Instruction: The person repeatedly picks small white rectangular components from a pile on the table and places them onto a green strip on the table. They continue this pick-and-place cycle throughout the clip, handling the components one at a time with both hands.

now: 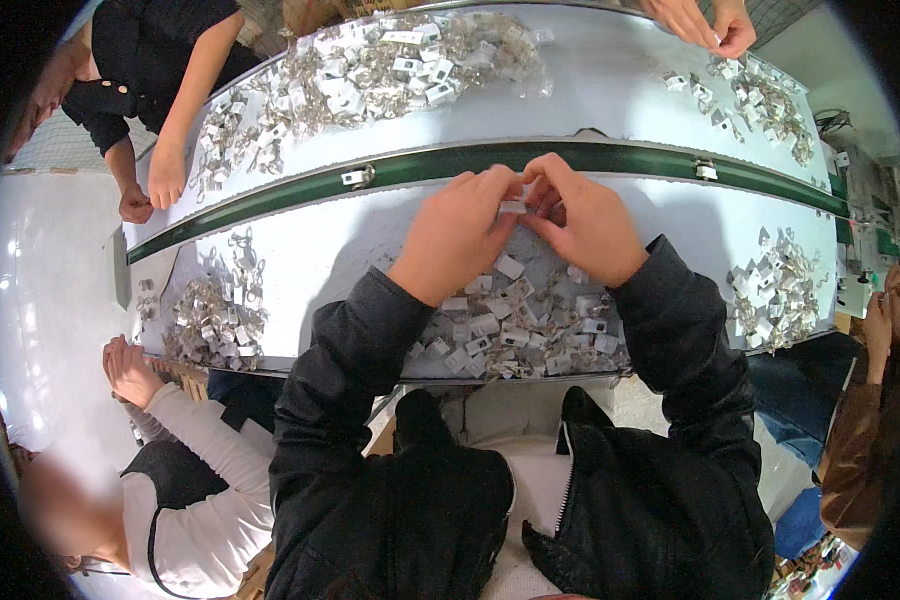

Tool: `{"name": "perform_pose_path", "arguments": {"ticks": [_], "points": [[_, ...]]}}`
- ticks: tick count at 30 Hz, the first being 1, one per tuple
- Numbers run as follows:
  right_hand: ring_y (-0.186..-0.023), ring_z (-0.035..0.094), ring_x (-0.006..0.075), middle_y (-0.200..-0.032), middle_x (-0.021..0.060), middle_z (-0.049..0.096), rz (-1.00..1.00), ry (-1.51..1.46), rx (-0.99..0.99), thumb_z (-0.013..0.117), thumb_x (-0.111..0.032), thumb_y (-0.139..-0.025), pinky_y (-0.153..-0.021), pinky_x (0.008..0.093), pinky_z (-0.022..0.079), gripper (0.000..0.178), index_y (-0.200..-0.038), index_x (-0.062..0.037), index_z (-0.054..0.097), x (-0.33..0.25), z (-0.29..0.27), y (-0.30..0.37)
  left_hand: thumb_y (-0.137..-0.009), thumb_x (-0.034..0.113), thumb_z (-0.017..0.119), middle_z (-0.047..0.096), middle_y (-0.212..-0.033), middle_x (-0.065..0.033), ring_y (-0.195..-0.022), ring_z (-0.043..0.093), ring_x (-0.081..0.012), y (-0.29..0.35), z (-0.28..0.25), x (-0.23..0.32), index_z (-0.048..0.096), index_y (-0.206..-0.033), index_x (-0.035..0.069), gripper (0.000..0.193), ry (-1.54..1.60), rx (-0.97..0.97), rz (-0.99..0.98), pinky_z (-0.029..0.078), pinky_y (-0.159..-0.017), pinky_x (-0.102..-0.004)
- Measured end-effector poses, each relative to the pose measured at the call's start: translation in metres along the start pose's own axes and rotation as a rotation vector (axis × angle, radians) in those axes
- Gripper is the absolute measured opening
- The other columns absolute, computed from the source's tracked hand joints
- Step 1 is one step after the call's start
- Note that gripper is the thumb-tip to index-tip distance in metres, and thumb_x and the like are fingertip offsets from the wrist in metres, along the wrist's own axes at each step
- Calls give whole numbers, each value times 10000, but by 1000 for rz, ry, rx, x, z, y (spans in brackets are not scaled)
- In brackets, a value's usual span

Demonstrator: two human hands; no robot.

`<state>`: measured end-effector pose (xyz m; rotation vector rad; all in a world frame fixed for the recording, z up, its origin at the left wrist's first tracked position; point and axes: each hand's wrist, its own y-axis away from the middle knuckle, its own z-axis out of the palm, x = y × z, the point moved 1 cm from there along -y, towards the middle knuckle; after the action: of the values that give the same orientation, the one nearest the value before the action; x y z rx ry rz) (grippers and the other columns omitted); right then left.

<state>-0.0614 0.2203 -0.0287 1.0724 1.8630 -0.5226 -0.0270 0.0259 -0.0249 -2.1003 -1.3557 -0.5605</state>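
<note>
I see the left hand (458,237) pinching a small white plastic-looking block (513,207) with its fingertips. The right hand (597,225) has its thumb and finger curled close to that block; I can't tell if they grip it. The block is over the long white table (290,240), on the near side of the long dark green strip (440,163). Nearer me lies a messy pile of white blocks with shiny bits (510,325). Two white pieces (355,178) sit well apart on the strip.

Pile (515,328) on tbl (305,280) (w/ belt (435,163) beyond)
</note>
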Motion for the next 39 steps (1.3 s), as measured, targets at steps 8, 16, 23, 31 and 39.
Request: {"name": "perform_pose_path", "arguments": {"ticks": [8,16,23,31,39], "points": [[-904,669,184,-1067,58,654,-300,116,-260,792,-140,-874,-683,295,547,248,-1101,-90,705,-1,10,13,-859,82,788,730,-934,-104,-912,758,-278,10,-65,-39,582,-1066,91,292,-148,208,-254,580,-791,-365],[-885,659,214,-884,52,675,-74,-119,36,806,-176,-845,-702,318,558,198,-1003,-87,729,18,-8,0,-833,87,734,703,-882,-72,-847,693,-311,26,-85,-82,693,-952,127,132,-482,125,-311,539,-702,-406],[-912,657,257,-908,79,686,-221,255,71,778,-205,-823,-759,370,544,204,-918,-65,665,15,-18,1,-842,66,755,698,-1091,-53,-966,703,-249,7,-51,-33,735,-1052,142,224,-249,125,72,560,-790,-352],[-805,691,213,-938,95,677,-102,-54,31,762,-105,-845,-709,316,550,236,-1056,-44,676,22,-5,-3,-858,112,734,663,-1096,-45,-890,679,-294,10,-21,-26,703,-1034,144,181,16,-257,88,562,-745,-394],[-894,721,271,-1032,125,708,-210,10,-23,724,-105,-882,-792,352,573,288,-1166,-61,720,21,-7,-6,-797,88,823,672,-933,-72,-812,691,-215,6,2,-11,679,-972,76,227,203,-11,-154,571,-721,-347]]}}
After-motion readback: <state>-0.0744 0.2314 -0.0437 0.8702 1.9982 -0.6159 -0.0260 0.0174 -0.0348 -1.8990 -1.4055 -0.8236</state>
